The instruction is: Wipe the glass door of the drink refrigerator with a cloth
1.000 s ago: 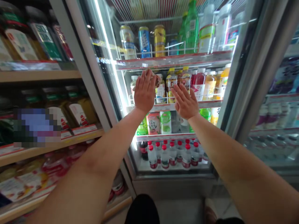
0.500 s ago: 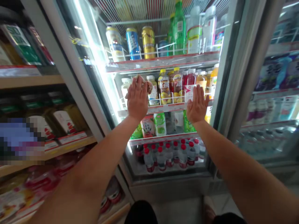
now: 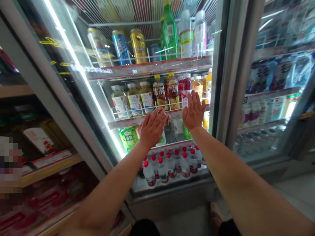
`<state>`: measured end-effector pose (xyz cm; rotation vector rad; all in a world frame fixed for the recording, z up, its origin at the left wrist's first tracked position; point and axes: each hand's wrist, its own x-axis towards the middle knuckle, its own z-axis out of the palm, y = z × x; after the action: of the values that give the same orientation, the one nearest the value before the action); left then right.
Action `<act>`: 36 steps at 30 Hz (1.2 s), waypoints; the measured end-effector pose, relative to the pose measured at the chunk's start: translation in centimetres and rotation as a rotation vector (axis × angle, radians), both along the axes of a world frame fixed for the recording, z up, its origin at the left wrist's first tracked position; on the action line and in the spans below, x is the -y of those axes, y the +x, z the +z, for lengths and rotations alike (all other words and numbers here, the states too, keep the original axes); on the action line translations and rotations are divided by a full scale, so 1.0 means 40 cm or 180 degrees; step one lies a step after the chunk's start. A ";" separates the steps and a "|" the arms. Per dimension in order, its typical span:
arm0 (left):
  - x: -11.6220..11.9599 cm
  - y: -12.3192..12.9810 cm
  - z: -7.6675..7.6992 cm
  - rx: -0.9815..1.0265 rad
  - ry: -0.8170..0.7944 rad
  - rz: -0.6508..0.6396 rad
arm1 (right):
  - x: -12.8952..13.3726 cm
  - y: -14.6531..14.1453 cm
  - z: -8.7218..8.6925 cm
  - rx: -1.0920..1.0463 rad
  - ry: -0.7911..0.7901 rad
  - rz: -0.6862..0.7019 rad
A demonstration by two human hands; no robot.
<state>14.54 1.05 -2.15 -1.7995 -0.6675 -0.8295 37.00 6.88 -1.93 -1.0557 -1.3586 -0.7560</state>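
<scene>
Flat against the glass door [image 3: 172,134] of a lit drinks fridge, my left hand [image 3: 152,128] presses a crumpled cloth [image 3: 167,119]. Most of the cloth is hidden under the palm and fingers; a pale, patterned edge shows past the fingertips. To its right, my right hand [image 3: 194,111] lies on the same glass, fingers stretched out and holding nothing. Behind the glass near both hands are yellow-capped tea bottles [image 3: 173,93], a red drink bottle [image 3: 185,83] and a green carton [image 3: 129,137].
Cans [image 3: 139,46] and a green bottle [image 3: 170,31] stand on the upper shelf inside. Red-capped water bottles [image 3: 162,168] fill the bottom. A metal door frame [image 3: 232,75] rises at right beside another fridge. Wooden shelves [image 3: 52,168] with bottles stand close on the left.
My left hand has slid the cloth down and to the right across the glass. My right hand stays at about the same spot. The view has turned to the right.
</scene>
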 end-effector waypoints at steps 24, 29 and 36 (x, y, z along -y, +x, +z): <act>-0.033 0.049 0.089 -0.0062 -0.0211 -0.0059 | 0.006 0.000 0.005 -0.0038 -0.0076 0.0008; -0.016 0.020 0.022 0.0420 0.0061 0.0057 | 0.006 0.000 0.004 -0.0013 -0.0043 -0.0051; 0.002 0.018 -0.101 -0.0480 -0.0257 0.0076 | 0.001 0.000 0.000 -0.0013 0.0003 -0.0051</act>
<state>15.26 0.95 -6.20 -1.9019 -0.6307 -0.6516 37.00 6.84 -1.94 -1.0680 -1.3475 -0.7659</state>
